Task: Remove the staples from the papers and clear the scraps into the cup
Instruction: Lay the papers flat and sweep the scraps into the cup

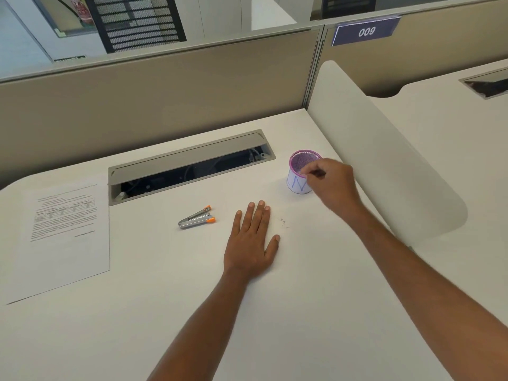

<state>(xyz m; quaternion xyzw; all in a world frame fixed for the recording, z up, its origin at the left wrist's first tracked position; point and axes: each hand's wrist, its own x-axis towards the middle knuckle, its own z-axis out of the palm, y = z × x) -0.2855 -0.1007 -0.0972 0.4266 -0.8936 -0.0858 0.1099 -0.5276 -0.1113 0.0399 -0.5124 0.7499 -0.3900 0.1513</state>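
A purple mesh cup with a white paper label stands on the white desk at the right. My right hand hovers at the cup's near rim with fingertips pinched together; whatever they pinch is too small to see. My left hand lies flat on the desk, fingers straight. A few tiny staple scraps lie just right of its fingertips. The silver staple remover with orange tips rests left of that hand. A printed sheet of paper lies at the desk's left edge.
An open grey cable tray is recessed in the desk behind the staple remover. A beige partition wall runs along the back. A curved white divider panel rises at the right, close behind the cup.
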